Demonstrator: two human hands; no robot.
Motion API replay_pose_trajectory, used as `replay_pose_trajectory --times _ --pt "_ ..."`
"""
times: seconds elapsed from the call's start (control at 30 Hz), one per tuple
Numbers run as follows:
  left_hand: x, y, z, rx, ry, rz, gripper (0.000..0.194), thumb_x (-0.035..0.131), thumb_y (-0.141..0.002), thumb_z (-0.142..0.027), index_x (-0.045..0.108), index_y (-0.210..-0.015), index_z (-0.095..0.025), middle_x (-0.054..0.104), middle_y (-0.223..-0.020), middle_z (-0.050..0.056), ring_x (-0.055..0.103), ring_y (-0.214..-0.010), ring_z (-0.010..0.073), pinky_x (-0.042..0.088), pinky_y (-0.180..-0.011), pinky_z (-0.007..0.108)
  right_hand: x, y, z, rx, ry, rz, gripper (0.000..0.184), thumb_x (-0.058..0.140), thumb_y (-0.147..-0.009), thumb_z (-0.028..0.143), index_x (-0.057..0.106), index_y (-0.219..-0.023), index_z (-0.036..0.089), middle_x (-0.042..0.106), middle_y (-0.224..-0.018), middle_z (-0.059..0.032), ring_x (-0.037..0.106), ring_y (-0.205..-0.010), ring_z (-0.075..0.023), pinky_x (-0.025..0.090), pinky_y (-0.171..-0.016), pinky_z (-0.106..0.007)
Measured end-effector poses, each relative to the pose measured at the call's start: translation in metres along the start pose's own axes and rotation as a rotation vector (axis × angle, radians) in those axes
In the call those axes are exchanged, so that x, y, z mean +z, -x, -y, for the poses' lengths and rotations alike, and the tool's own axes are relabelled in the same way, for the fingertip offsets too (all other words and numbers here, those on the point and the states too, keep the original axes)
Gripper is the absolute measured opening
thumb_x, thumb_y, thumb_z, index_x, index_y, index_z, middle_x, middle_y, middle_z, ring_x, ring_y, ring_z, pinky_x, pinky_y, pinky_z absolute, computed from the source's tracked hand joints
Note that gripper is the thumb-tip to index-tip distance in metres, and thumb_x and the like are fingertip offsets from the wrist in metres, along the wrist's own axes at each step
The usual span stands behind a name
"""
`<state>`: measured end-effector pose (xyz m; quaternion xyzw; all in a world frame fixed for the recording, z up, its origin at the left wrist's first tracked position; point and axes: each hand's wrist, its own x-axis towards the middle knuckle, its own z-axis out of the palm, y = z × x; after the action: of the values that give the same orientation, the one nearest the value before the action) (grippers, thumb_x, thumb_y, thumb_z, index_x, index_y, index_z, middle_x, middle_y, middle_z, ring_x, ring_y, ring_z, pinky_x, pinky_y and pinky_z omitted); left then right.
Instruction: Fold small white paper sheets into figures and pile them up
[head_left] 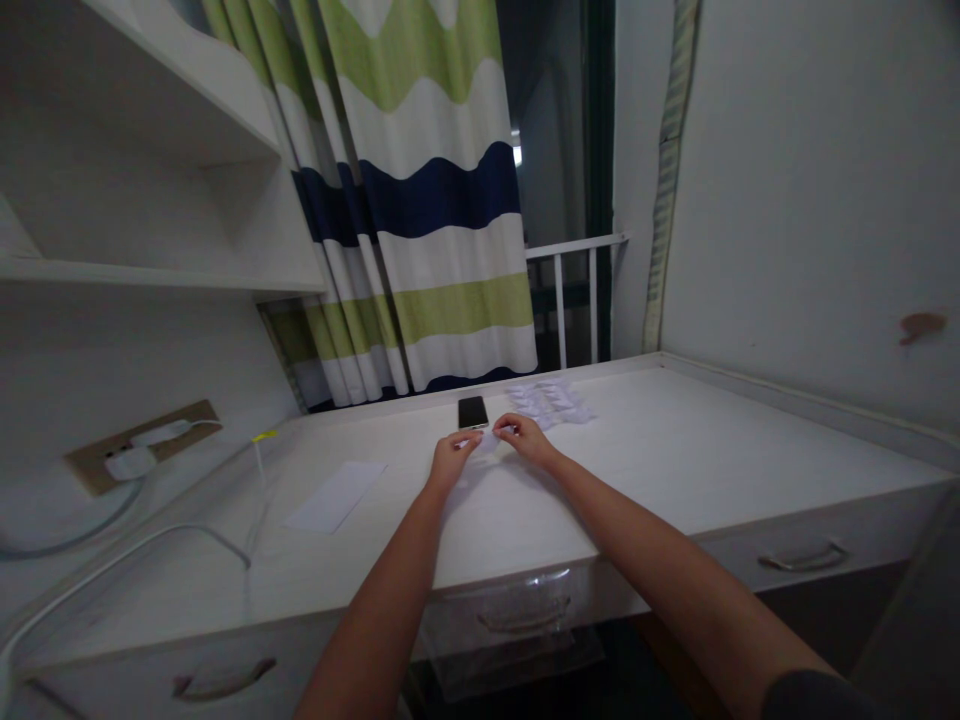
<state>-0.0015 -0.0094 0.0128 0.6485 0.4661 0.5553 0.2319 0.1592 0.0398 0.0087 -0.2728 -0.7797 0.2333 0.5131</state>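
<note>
Between my two hands is a small piece of white paper [489, 442], held just above the white desk [585, 480]. The fingers of my left hand [454, 452] pinch its left side. My right hand [522, 436] pinches it from the right, thumb and fingertips together. How the paper is folded is too small to tell. Directly behind my hands lies a dark phone [472, 412]. Several white folded paper pieces [551, 402] rest in a cluster behind my right hand. A flat sheet of white paper [337, 496] lies to the left of my left hand.
A white cable [187, 528] loops over the desk's left side, near a wall outlet [142, 445] with plugs. Striped curtains [450, 200] hang behind the desk, beside a white railing [577, 245]. Shelves [150, 275] jut out at upper left. Drawer handles [802, 558] line the front.
</note>
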Motion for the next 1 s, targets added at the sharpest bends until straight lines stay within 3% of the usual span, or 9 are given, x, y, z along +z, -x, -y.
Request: replay_pose_trajectory --times 0.27,0.43,0.67,0.87,1.0 --pt "-0.002 -0.003 0.006 0.052 -0.026 -0.057 0.018 0.059 -0.066 -0.031 0.068 -0.072 -0.017 0.066 -0.092 0.007 0.057 -0.091 0.0203 0.041 -0.083 0.034 0.004 0.000 -0.005 0.027 -0.052 -0.012 0.012 0.052 -0.069 0.025 0.058 -0.069 0.015 0.059 -0.070 -0.0019 0.052 -0.067 -0.0129 0.038 -0.062 -0.024" --pt "-0.001 -0.003 0.005 0.087 -0.037 -0.034 0.014 0.060 -0.065 -0.029 0.068 -0.066 -0.018 0.067 -0.089 0.007 0.057 -0.090 0.0195 0.038 -0.087 0.035 0.004 0.001 0.000 0.066 -0.036 0.032 0.015 0.058 -0.065 0.028 0.061 -0.069 0.014 0.061 -0.070 -0.0029 0.054 -0.067 -0.0140 0.040 -0.065 -0.025" --pt "-0.001 0.002 -0.005 -0.033 0.049 -0.033 0.026 0.060 -0.065 -0.035 0.069 -0.078 -0.014 0.067 -0.088 0.008 0.059 -0.088 0.0215 0.038 -0.085 0.034 -0.001 0.000 0.003 0.049 -0.021 0.020 0.014 0.054 -0.068 0.027 0.061 -0.068 0.014 0.061 -0.069 -0.0030 0.054 -0.068 -0.0142 0.040 -0.067 -0.026" --pt "-0.002 -0.002 0.004 -0.065 0.086 -0.041 0.029 0.060 -0.063 -0.038 0.069 -0.077 -0.014 0.068 -0.083 0.007 0.060 -0.082 0.0214 0.042 -0.079 0.033 -0.001 -0.001 -0.001 0.058 -0.031 -0.009 0.015 0.055 -0.068 0.028 0.061 -0.069 0.015 0.061 -0.069 -0.0026 0.054 -0.068 -0.0140 0.039 -0.068 -0.026" --pt "-0.004 -0.006 0.011 -0.072 0.077 -0.118 0.030 0.061 -0.060 -0.041 0.069 -0.071 -0.014 0.068 -0.074 0.005 0.059 -0.072 0.0188 0.044 -0.071 0.031 -0.001 -0.002 -0.005 0.091 -0.066 -0.058 0.016 0.056 -0.067 0.029 0.062 -0.070 0.015 0.061 -0.068 -0.0023 0.053 -0.064 -0.0130 0.039 -0.062 -0.025"
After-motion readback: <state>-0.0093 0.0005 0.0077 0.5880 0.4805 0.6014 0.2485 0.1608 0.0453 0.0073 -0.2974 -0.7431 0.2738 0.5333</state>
